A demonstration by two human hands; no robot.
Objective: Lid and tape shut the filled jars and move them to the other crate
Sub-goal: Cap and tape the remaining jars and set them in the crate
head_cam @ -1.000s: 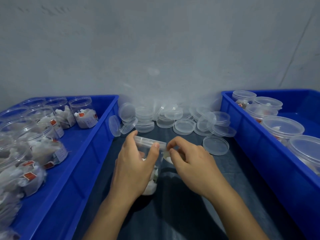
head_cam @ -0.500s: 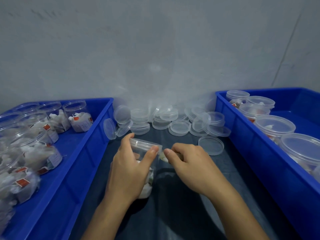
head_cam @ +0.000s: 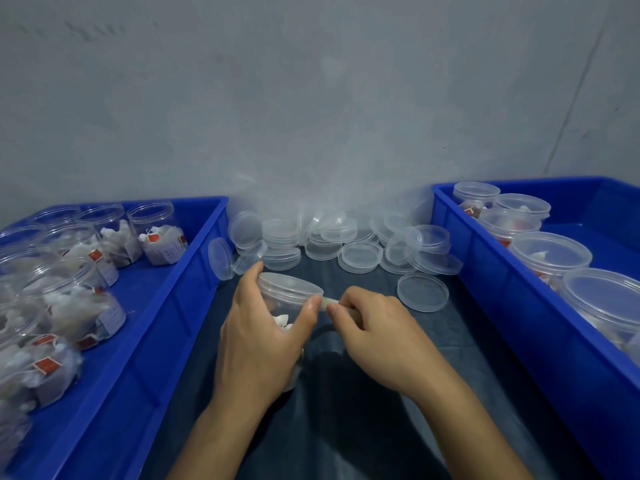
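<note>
Gripping the lidded jar (head_cam: 289,299) from its left side, the left hand (head_cam: 258,337) wraps fingers behind it and sets the thumb against the rim of the lid, with the jar standing on the dark cloth (head_cam: 363,410) between the two crates. The right hand (head_cam: 377,336) sits just beside the jar on its right, thumb and forefinger pinching a pale strip of tape (head_cam: 328,301) whose near end meets the lid's edge by the left thumb. The jar is clear, round plastic with a translucent flat lid, and white sachets show through its wall (most of its body is hidden by the left hand). Behind the hands lies a heap of loose lids (head_cam: 332,240), shallow clear discs, some stacked, some tipped on edge; one lies flat and apart near the right crate. The left crate (head_cam: 166,317) is glossy blue plastic and holds open jars (head_cam: 156,233) filled with white sachets bearing red tags. The right crate (head_cam: 502,306), the same blue, holds capped jars (head_cam: 550,254). A matte grey wall (head_cam: 311,98) rises behind everything.
</note>
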